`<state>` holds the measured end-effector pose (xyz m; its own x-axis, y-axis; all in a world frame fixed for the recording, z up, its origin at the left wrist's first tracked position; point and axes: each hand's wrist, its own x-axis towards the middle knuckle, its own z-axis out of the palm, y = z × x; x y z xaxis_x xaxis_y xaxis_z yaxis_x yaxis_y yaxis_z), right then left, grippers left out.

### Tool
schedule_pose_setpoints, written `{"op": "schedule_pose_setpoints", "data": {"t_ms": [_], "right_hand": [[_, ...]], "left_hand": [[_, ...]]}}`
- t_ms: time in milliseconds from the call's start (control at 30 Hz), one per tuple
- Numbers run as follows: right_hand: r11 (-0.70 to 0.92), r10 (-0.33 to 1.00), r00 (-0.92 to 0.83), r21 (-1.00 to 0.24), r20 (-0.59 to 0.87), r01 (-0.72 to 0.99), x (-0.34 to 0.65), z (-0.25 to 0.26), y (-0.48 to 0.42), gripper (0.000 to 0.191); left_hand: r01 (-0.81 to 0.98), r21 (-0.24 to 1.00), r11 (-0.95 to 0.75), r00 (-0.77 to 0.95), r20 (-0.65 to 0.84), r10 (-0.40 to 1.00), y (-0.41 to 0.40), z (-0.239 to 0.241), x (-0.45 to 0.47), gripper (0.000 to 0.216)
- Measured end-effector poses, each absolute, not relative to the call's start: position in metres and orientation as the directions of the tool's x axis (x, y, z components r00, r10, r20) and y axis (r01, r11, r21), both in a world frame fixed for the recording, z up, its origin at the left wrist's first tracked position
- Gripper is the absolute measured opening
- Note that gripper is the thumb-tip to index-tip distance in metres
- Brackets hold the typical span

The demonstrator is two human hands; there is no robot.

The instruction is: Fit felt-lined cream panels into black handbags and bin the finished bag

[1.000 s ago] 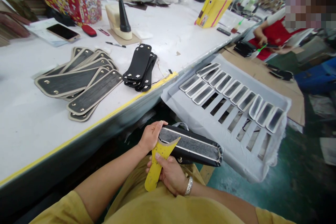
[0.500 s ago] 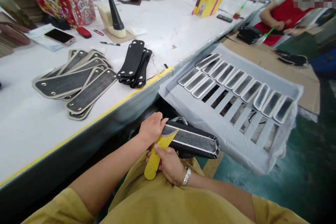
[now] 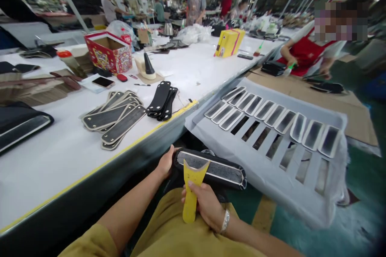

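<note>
A long black bag piece (image 3: 220, 170) with a grey, white-edged bottom face lies across my lap. My left hand (image 3: 165, 162) grips its near end, fingers curled round it. My right hand (image 3: 205, 204) is closed on a yellow scraper (image 3: 191, 188), whose forked blade rests on the grey face. A silver bracelet sits on my right wrist.
On the white table (image 3: 45, 160) lie a fan of grey edged panels (image 3: 116, 116) and a stack of black pieces (image 3: 163, 98). A grey slotted rack (image 3: 271, 148) holding several panels stands to the right. A person in red (image 3: 307, 50) works further along. Phone, red box and yellow box sit behind.
The camera has tilted up, showing the hall. The scraper has turned from slanted to upright and sits further along the grey face. My left hand has slid round the piece's end.
</note>
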<state>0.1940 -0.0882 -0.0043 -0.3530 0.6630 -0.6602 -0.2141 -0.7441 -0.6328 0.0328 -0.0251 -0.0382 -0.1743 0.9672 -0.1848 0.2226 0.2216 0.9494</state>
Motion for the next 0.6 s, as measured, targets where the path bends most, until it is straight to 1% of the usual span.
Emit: {"op": "schedule_pose_setpoints", "data": {"t_ms": [67, 167, 233, 333, 467, 600], "right_hand": [[-0.725, 0.681, -0.361, -0.657, -0.637, -0.208, 0.203, -0.005, -0.089, 0.047], [-0.715, 0.685, -0.373, -0.674, -0.626, -0.183, 0.210, -0.006, -0.087, 0.046], [-0.714, 0.681, -0.387, -0.680, -0.621, -0.165, 0.210, -0.006, -0.085, 0.045], [-0.709, 0.682, -0.383, -0.692, -0.624, -0.136, 0.212, -0.006, -0.083, 0.045], [-0.662, 0.723, -0.339, -0.745, -0.602, -0.088, 0.215, -0.001, -0.077, 0.044], [-0.568, 0.788, -0.337, -0.820, -0.516, -0.071, 0.215, 0.004, -0.068, 0.044]], "left_hand": [[0.065, 0.973, 0.221, -0.174, -0.207, 0.963, -0.041, -0.047, 0.032, 0.075], [-0.117, 0.971, 0.208, -0.162, -0.226, 0.961, -0.058, -0.052, 0.034, 0.066], [-0.238, 0.948, 0.212, -0.144, -0.251, 0.957, -0.062, -0.051, 0.033, 0.058], [-0.396, 0.883, 0.251, -0.100, -0.313, 0.944, -0.062, -0.046, 0.028, 0.054], [-0.492, 0.813, 0.312, -0.023, -0.370, 0.929, -0.059, -0.045, 0.016, 0.056], [-0.495, 0.794, 0.353, 0.037, -0.387, 0.921, -0.057, -0.045, 0.007, 0.056]]}}
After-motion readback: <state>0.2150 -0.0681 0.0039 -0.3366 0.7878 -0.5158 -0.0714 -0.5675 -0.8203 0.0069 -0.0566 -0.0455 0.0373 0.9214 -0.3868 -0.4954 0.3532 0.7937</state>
